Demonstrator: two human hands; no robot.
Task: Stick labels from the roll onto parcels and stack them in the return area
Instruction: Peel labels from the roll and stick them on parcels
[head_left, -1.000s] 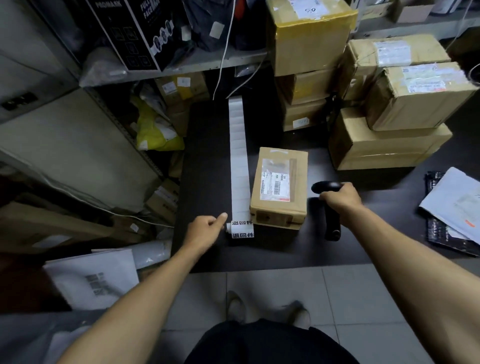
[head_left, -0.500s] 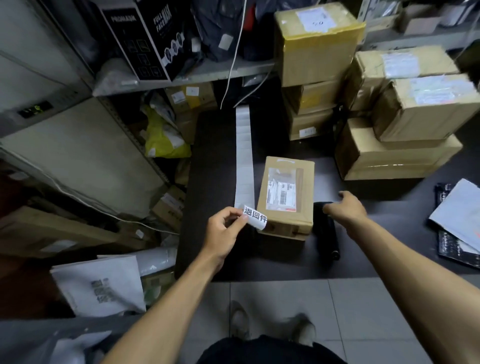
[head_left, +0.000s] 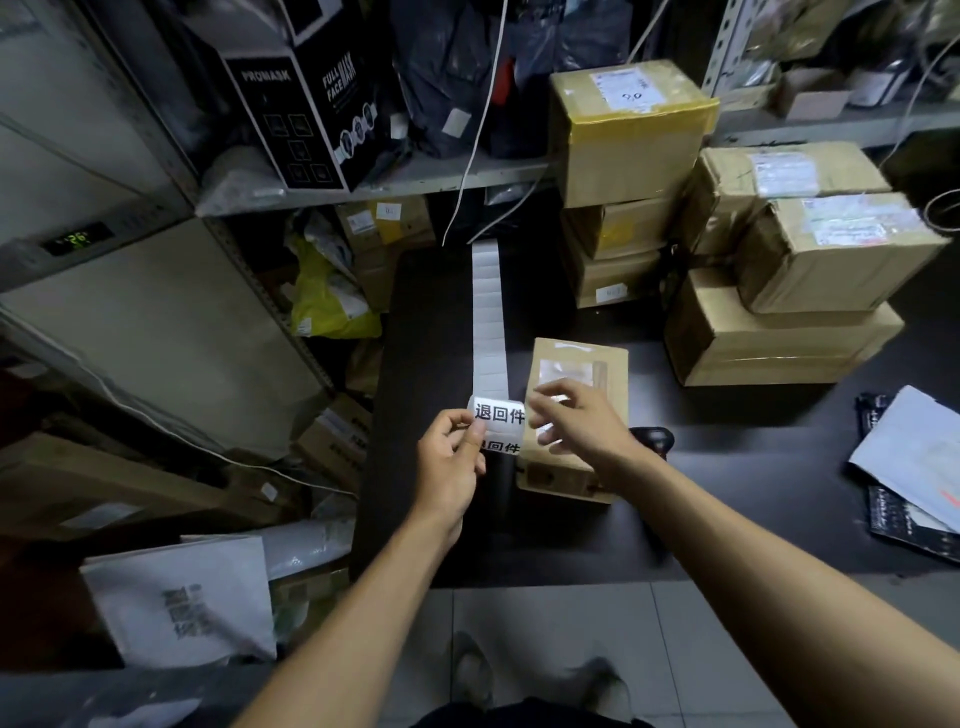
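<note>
Label (head_left: 497, 414), thin, limp and probably sticky-backed, is pinched at its left edge by the left hand (head_left: 451, 457) while the right hand's (head_left: 576, 421) loosely spread fingers reach its right edge over the parcel (head_left: 574, 470), so edge grips look best.

A glossy white paper label (head_left: 497, 414) was pinched at the left hand's (head_left: 451, 462) fingertips. Just beyond the right hand's (head_left: 576, 423) fingers, a matt brown cardboard parcel (head_left: 579, 415) bearing a shiny plastic pouch was seen on the smooth, matt black table (head_left: 727, 493).

White label (head_left: 498, 414) with black characters; brown cardboard parcel (head_left: 576, 374); black table (head_left: 727, 467); yellow bag (head_left: 324, 306).
</note>
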